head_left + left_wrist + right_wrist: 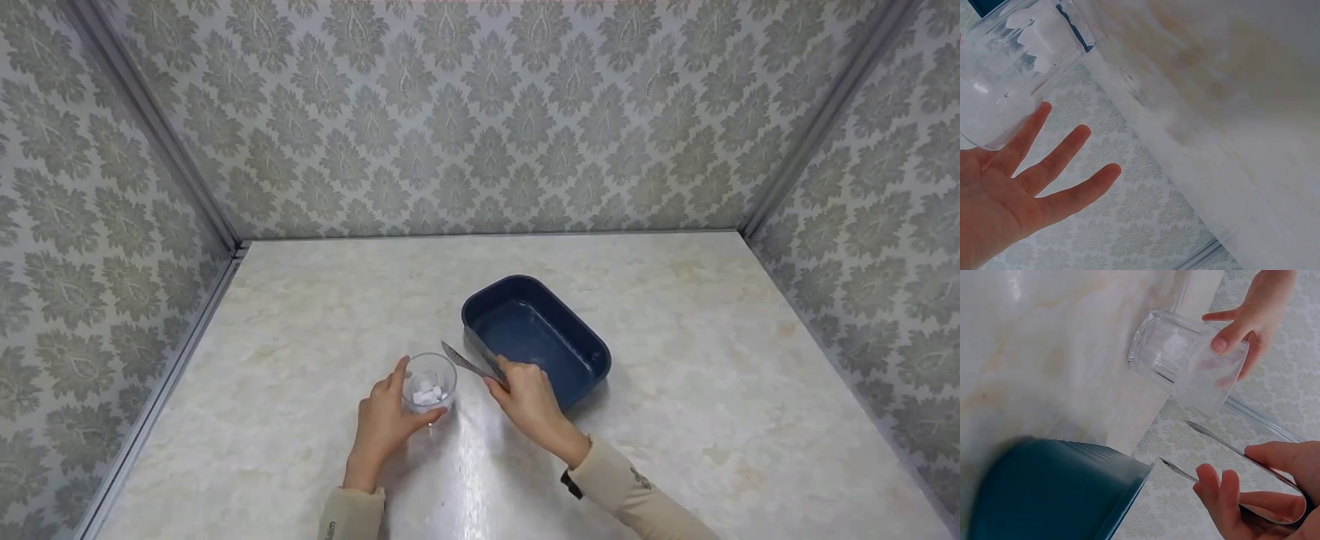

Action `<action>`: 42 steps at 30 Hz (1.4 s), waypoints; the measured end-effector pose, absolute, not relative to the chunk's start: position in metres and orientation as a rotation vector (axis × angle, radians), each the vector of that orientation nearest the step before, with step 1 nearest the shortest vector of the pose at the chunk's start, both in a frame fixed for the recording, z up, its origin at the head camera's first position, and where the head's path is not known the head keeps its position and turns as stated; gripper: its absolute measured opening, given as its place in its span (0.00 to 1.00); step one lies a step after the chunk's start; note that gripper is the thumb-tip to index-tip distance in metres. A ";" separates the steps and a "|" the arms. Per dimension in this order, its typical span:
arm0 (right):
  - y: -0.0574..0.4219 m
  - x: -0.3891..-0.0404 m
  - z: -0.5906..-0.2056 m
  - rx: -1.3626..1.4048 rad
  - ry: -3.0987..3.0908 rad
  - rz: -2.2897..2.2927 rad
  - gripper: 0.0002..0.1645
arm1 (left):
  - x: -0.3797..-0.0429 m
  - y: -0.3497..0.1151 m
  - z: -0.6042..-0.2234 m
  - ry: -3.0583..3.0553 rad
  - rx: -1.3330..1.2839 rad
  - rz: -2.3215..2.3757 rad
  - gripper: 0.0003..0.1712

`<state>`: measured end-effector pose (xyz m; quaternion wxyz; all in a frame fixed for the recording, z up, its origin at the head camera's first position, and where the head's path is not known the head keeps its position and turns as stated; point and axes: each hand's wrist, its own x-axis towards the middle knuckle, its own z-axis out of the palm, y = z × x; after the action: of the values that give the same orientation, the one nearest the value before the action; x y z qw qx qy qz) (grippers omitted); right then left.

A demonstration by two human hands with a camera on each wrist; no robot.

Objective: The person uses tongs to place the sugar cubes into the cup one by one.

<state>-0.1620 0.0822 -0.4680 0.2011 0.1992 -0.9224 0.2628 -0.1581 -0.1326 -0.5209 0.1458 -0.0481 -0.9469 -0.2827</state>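
Note:
A clear drinking glass (442, 361) with several white pieces (427, 394) at its bottom stands on the table. My left hand (384, 421) grips it near the rim between thumb and forefinger. The left wrist view shows the other fingers (1055, 163) stretched out away from the glass. My right hand (534, 403) holds a pair of metal tongs (1220, 440), whose two tips are apart with nothing between them. Those tips are beside the glass rim, between the glass and a dark blue basin (529, 330). No contents show in the basin.
The basin lies at an angle close behind my right hand, with its rim (606, 356) raised above the pale marbled table (322, 300). Patterned walls (480, 112) enclose the table at the back, left and right.

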 end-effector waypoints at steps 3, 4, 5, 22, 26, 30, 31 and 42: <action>0.081 -0.162 -0.470 0.553 -2.581 0.705 0.16 | -0.159 -0.133 -0.521 -2.716 -0.163 -0.789 0.55; 0.081 -0.162 -0.470 0.554 -2.582 0.699 0.16 | -0.159 -0.134 -0.521 -2.719 -0.161 -0.787 0.55; 0.080 -0.162 -0.471 0.555 -2.585 0.692 0.16 | -0.159 -0.134 -0.521 -2.721 -0.163 -0.787 0.55; 0.078 -0.162 -0.486 0.561 -2.652 0.647 0.13 | -0.158 -0.133 -0.520 -2.738 -0.149 -0.811 0.56; 0.077 -0.163 -0.489 0.552 -2.685 0.644 0.13 | -0.158 -0.133 -0.520 -2.741 -0.142 -0.824 0.56; 0.076 -0.164 -0.492 0.530 -2.710 0.645 0.11 | -0.157 -0.132 -0.519 -2.751 -0.131 -0.829 0.56; 0.076 -0.164 -0.493 0.525 -2.715 0.646 0.11 | -0.157 -0.132 -0.519 -2.751 -0.129 -0.832 0.56; 0.074 -0.164 -0.500 0.487 -2.735 0.621 0.11 | -0.157 -0.132 -0.519 -2.756 -0.123 -0.841 0.56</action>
<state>-0.1639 0.0741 -0.5003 0.1469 0.1692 -0.9504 0.2159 -0.1571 -0.1321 -0.5192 0.1284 -0.0422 -0.9477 -0.2892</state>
